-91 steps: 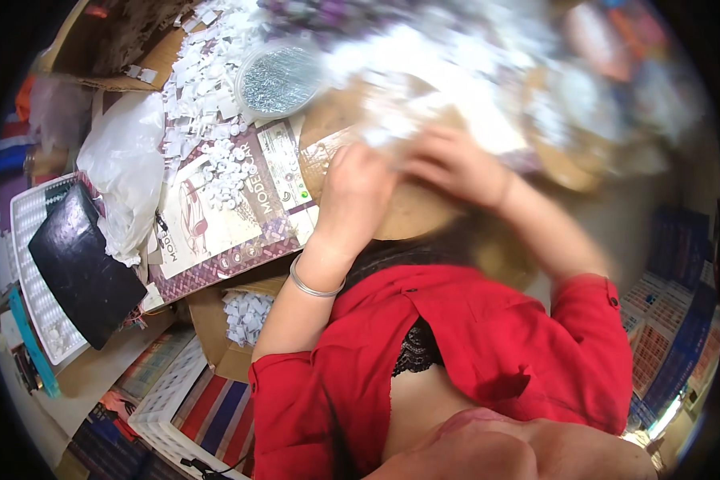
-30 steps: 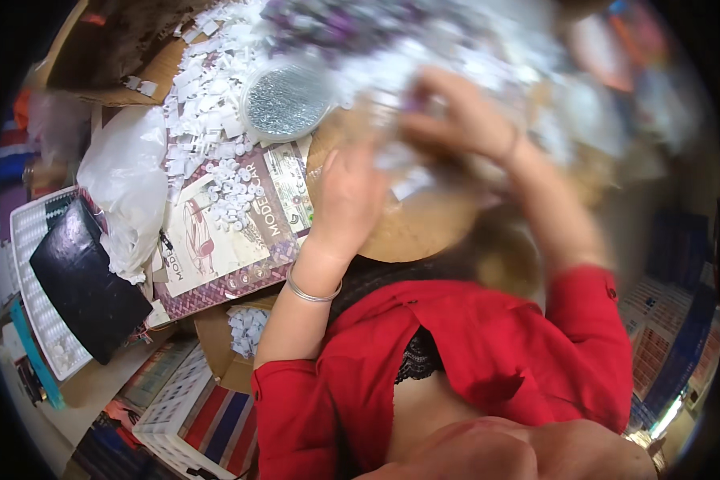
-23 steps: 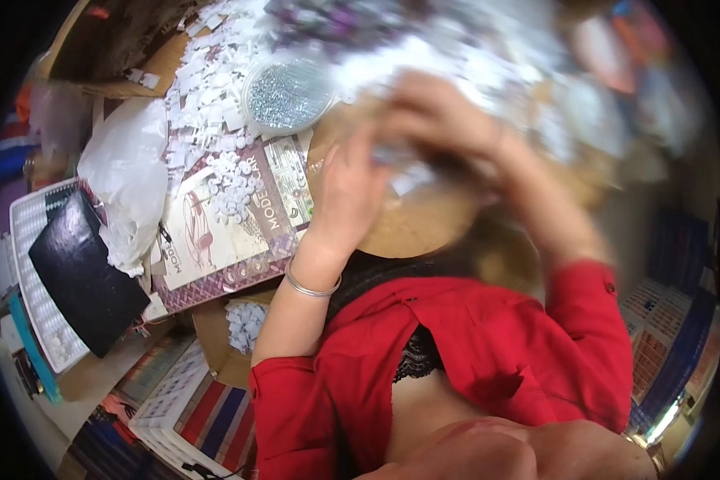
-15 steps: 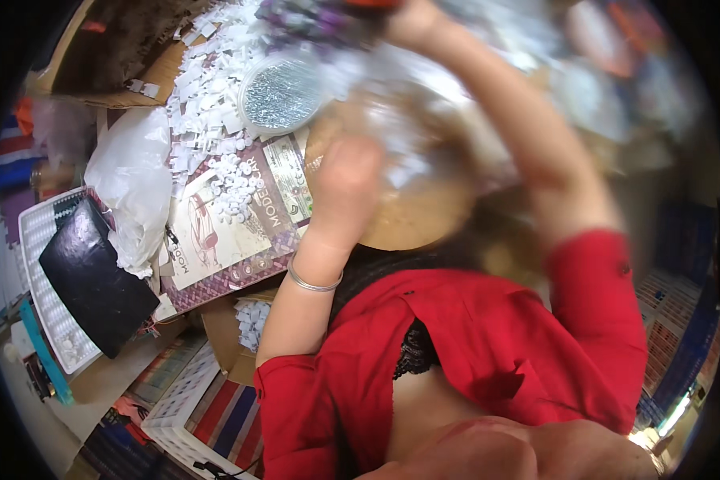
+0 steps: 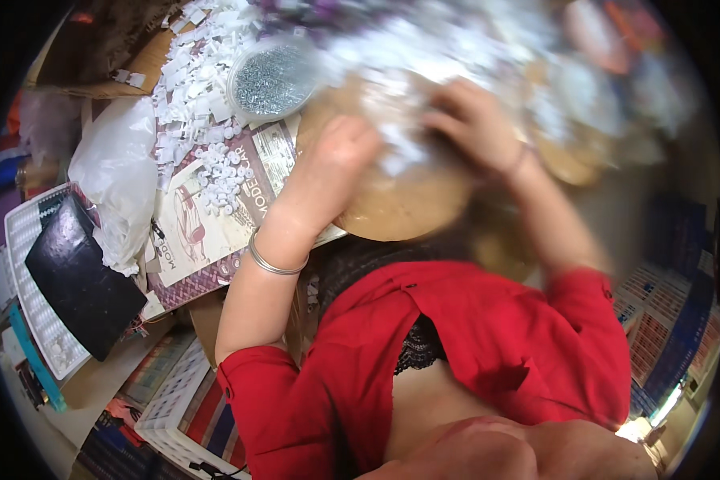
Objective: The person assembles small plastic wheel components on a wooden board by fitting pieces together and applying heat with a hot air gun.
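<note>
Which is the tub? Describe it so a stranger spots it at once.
Find the round brown board by the left hand. Up and left of both sits a round tub. It holds silvery bits, unlike the loose white pieces beside it.

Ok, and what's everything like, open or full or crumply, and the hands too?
Left hand: fingers curled, grip hidden
Right hand: fingers bent, blurred, grip unclear
Round board: partly covered by white pieces
Tub: holding metal bits
Plastic bag: crumpled
Cardboard box: open
Black sheet: bent, across white basket
</note>
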`<state>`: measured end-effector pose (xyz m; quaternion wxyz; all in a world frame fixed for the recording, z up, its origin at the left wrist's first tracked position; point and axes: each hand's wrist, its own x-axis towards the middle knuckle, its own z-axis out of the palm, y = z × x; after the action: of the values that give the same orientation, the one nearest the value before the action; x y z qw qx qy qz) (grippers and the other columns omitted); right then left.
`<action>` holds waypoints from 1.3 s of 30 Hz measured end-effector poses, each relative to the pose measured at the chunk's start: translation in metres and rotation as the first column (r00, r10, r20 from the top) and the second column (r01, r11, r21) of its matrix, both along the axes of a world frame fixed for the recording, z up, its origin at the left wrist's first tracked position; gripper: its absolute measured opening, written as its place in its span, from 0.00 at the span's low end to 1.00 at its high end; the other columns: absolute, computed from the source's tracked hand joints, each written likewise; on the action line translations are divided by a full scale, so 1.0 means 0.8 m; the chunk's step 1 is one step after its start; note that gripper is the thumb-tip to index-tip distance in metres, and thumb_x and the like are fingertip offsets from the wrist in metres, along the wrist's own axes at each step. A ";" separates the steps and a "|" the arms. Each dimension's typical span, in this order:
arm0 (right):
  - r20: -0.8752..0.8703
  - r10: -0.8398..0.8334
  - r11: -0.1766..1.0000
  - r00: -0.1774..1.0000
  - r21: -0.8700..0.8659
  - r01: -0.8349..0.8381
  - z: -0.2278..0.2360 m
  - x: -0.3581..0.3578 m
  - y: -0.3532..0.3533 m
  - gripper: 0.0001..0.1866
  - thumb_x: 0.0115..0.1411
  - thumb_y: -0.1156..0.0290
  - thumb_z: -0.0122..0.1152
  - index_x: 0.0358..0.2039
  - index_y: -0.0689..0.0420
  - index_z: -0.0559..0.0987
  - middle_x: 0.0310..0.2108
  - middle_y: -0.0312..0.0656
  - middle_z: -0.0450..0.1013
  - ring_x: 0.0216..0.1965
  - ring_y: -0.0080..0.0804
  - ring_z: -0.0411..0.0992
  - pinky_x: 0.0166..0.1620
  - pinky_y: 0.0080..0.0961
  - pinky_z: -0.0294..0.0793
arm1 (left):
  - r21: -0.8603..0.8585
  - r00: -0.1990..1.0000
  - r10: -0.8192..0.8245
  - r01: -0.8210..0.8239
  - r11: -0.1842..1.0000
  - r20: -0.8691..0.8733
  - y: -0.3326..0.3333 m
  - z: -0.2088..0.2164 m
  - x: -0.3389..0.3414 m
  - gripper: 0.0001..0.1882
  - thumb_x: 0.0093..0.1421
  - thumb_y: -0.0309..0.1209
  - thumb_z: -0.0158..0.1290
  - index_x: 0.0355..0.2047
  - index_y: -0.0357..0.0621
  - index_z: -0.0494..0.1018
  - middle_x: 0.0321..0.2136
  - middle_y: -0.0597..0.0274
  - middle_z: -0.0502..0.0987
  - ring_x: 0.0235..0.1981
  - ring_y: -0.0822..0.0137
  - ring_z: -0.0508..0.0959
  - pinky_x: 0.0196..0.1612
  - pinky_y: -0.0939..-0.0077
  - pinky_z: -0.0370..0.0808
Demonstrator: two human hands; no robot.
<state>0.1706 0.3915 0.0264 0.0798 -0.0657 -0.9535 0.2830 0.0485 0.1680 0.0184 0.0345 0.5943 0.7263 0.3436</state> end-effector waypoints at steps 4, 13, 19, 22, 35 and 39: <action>-0.046 0.103 0.991 0.994 -0.078 -0.106 0.005 0.011 0.005 0.18 0.55 0.68 0.69 0.47 0.55 0.79 0.36 0.43 0.75 0.37 0.37 0.77 0.40 0.30 0.77 | 0.016 1.000 -0.004 0.004 1.000 -0.027 0.001 -0.006 0.001 0.06 0.49 0.20 0.60 0.27 0.37 0.74 0.33 0.56 0.78 0.35 0.53 0.77 0.38 0.65 0.75; -0.108 0.291 0.925 0.951 -0.220 -0.308 0.025 0.006 -0.027 0.13 0.54 0.65 0.70 0.34 0.58 0.77 0.30 0.43 0.74 0.33 0.43 0.74 0.38 0.32 0.75 | 0.070 0.990 0.136 -0.134 0.988 -0.022 -0.004 -0.012 0.018 0.06 0.50 0.20 0.60 0.29 0.38 0.76 0.34 0.56 0.79 0.35 0.53 0.77 0.40 0.64 0.74; -0.245 0.144 0.971 0.959 -0.153 -0.185 0.002 0.007 -0.023 0.07 0.57 0.69 0.66 0.33 0.56 0.79 0.30 0.43 0.72 0.33 0.41 0.73 0.37 0.31 0.74 | 0.202 0.953 0.281 -0.298 0.933 0.110 -0.018 -0.006 0.051 0.12 0.49 0.19 0.60 0.36 0.39 0.77 0.35 0.55 0.79 0.38 0.54 0.77 0.43 0.65 0.73; -0.238 0.062 0.968 0.969 -0.221 -0.116 -0.001 0.016 -0.022 0.04 0.58 0.71 0.65 0.32 0.58 0.80 0.29 0.42 0.72 0.32 0.38 0.73 0.36 0.28 0.73 | 0.203 0.978 0.197 -0.208 0.957 0.075 -0.010 -0.008 0.070 0.14 0.49 0.19 0.62 0.37 0.39 0.78 0.36 0.54 0.78 0.38 0.53 0.77 0.43 0.62 0.74; -0.490 -0.829 0.512 0.269 -0.471 0.719 -0.036 0.170 0.067 0.25 0.53 0.70 0.73 0.49 0.60 0.72 0.37 0.37 0.70 0.30 0.21 0.67 0.35 0.21 0.72 | 0.019 0.999 0.045 -0.045 0.999 0.015 -0.014 -0.003 0.055 0.15 0.48 0.15 0.56 0.38 0.40 0.79 0.36 0.53 0.76 0.37 0.52 0.76 0.41 0.62 0.74; -0.762 -0.492 0.397 0.422 0.235 0.887 0.032 0.185 0.105 0.27 0.50 0.72 0.73 0.50 0.59 0.73 0.42 0.43 0.70 0.38 0.34 0.71 0.45 0.26 0.74 | -0.010 0.999 -0.013 0.014 1.000 0.044 -0.012 -0.001 0.044 0.12 0.52 0.18 0.59 0.38 0.40 0.78 0.37 0.53 0.78 0.38 0.53 0.76 0.42 0.63 0.73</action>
<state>0.3184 0.4759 0.0522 0.4992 -0.3614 -0.7806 -0.1044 0.0836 0.1585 0.0174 0.0556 0.5914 0.7231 0.3525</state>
